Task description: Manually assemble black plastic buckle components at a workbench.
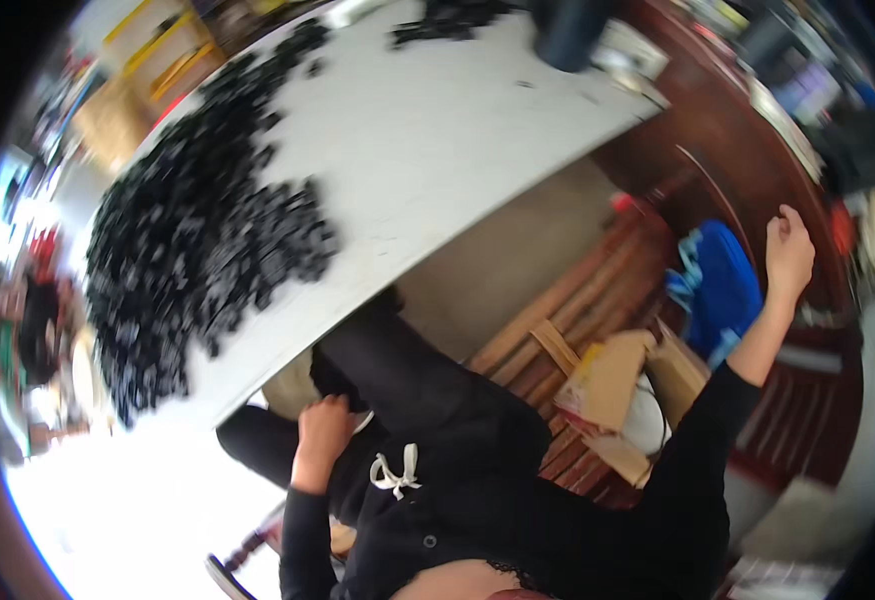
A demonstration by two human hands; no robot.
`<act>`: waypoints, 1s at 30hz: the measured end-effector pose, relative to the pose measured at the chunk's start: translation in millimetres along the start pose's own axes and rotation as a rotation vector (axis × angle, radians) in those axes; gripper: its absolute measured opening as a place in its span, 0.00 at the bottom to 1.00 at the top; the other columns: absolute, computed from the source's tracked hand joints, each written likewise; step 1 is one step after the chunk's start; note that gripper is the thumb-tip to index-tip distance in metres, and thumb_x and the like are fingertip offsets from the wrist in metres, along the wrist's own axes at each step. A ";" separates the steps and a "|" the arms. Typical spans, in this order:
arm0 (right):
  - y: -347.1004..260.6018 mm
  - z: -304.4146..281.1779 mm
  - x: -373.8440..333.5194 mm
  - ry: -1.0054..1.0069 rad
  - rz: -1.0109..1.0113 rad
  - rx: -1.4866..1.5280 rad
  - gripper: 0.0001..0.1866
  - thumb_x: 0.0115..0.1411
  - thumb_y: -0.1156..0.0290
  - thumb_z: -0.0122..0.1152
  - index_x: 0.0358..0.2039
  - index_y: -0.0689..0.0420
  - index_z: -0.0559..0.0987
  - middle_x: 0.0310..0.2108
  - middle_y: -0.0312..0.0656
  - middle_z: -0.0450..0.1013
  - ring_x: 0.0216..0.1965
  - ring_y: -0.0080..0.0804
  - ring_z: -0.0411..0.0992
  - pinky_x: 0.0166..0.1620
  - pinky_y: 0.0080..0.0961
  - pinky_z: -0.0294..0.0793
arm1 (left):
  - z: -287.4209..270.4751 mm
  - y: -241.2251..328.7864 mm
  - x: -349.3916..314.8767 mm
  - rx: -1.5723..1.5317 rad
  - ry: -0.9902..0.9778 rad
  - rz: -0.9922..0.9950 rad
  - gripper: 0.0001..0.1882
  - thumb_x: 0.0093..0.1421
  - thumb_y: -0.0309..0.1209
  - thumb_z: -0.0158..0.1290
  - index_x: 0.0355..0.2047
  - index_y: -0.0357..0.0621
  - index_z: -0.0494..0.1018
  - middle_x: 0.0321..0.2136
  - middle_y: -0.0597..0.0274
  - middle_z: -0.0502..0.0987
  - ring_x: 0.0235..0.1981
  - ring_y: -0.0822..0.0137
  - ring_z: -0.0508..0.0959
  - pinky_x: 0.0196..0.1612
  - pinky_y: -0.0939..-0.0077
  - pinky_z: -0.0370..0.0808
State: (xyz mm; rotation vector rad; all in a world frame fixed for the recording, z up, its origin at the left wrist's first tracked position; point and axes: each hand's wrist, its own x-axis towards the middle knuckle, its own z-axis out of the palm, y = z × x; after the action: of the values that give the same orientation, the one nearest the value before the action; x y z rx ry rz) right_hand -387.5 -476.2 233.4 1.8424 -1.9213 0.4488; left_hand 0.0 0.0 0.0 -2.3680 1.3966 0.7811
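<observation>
My left hand (325, 440) is down at my lap, beside my black-clad thigh and below the table's edge. Its fingers are curled in against dark material, and whatever they may hold is hidden. Out to the far right, my right hand (789, 255) is raised near a dark red wooden panel and above a blue bag (722, 290). Its fingers are bent closed and no object shows in them. A large heap of small black pieces (207, 220) covers the left part of the white table (407, 150). The picture is blurred, so the pieces' kind cannot be made out.
More black pieces (447, 20) and a dark cylindrical container (569, 35) stand at the table's far side. On the slatted wooden bench (567, 290) to my right lies an opened cardboard box (612, 385). Yellow-edged boxes (157, 50) are beyond the table at the far left.
</observation>
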 end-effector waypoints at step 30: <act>-420.3 18.1 -277.6 -0.272 -0.878 1.253 0.07 0.56 0.68 0.64 0.35 0.54 0.78 0.33 0.38 0.72 0.34 0.38 0.74 0.33 0.32 0.73 | 122.9 14.1 46.7 -0.290 0.193 -0.001 0.09 0.59 0.33 0.50 0.35 0.48 0.79 0.32 0.58 0.83 0.33 0.57 0.83 0.36 0.61 0.79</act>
State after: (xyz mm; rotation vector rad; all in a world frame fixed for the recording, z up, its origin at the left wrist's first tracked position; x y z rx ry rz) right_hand 34.1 -274.1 45.5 3.3413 -0.6229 1.2710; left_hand -32.0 20.2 -126.7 -2.7287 1.4391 0.8212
